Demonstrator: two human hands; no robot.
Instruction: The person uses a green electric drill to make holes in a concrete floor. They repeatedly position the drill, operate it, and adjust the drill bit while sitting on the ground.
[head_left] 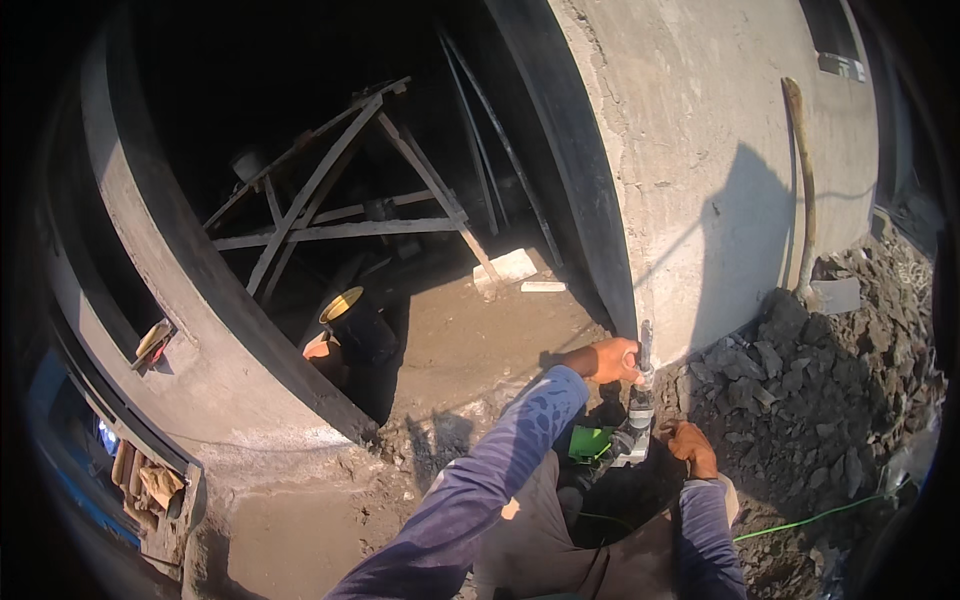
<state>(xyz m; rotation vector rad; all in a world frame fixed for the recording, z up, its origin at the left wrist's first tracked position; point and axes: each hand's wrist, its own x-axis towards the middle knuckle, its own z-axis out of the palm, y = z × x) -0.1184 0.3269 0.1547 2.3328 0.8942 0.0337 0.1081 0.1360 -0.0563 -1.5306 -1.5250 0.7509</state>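
My left hand is closed around the top end of a green and silver power tool, where a metal bit points up beside the corner of the concrete wall. My right hand is curled just right of the tool's lower body; what its fingers hold is hidden. The tool lies low between my arms, in front of my legs, with dark ground around it.
Broken rubble lines the wall, with a long wooden-handled tool leaning there and a green cord crossing it. Through the doorway stand a wooden trestle and a dark bucket. A concrete column borders the left.
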